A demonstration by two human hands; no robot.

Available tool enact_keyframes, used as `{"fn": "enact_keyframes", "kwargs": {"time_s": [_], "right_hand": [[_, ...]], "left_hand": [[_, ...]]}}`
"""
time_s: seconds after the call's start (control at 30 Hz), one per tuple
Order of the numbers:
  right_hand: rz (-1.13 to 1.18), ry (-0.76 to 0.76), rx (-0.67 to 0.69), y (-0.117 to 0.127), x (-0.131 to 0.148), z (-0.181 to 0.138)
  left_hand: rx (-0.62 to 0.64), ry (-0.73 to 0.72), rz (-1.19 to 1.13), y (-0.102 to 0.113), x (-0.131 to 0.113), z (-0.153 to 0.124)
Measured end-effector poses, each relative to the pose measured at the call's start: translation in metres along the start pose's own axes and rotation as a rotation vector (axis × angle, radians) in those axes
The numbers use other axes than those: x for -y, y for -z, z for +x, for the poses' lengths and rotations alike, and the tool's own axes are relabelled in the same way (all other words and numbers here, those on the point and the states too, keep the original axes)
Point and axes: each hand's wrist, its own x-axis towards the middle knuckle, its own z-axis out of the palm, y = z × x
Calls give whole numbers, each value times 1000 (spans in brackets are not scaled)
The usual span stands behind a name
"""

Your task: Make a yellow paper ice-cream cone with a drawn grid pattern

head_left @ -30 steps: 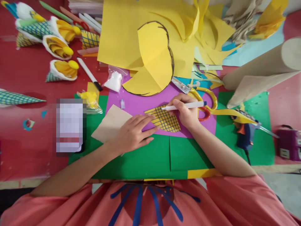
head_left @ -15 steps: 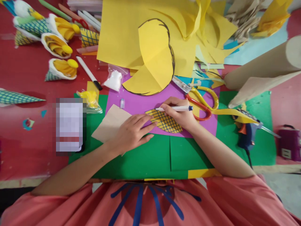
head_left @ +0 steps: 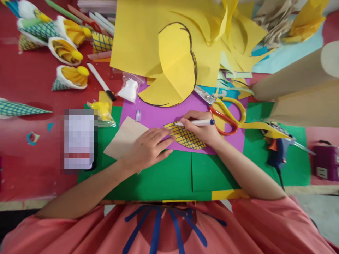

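Note:
My right hand point(head_left: 200, 128) is closed round a white marker point(head_left: 202, 122) with a blue end. Its tip is at the upper edge of a yellow paper piece point(head_left: 189, 137) covered in a dark crosshatch grid. Fingers stretched out, my left hand point(head_left: 153, 146) lies flat with its fingertips on the left end of that piece. Under the left hand is a beige paper sheet point(head_left: 124, 135), partly hidden. A small clear-blue pen cap point(head_left: 138, 115) lies above the sheet. Beyond my hands rests a yellow paper shape point(head_left: 176, 67) with a black outline.
Scissors point(head_left: 225, 113) with red and yellow handles lie right of my hands. A glue gun point(head_left: 278, 148) and a brown paper roll point(head_left: 296, 76) are farther right. Decorated paper cones point(head_left: 70, 77), a black-capped marker point(head_left: 100, 81) and a blurred-out phone-like object point(head_left: 79, 141) lie left.
The marker has shifted very slightly left along the crosshatched piece. The loose flap of the brown paper roll has spread downward. My left hand stays in place.

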Motion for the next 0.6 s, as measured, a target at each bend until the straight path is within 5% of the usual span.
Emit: {"fn": "enact_keyframes", "kwargs": {"time_s": [0.6], "right_hand": [[95,-31,-22,4,0,-4]], "left_hand": [[4,-14,36,1,1,0]]}}
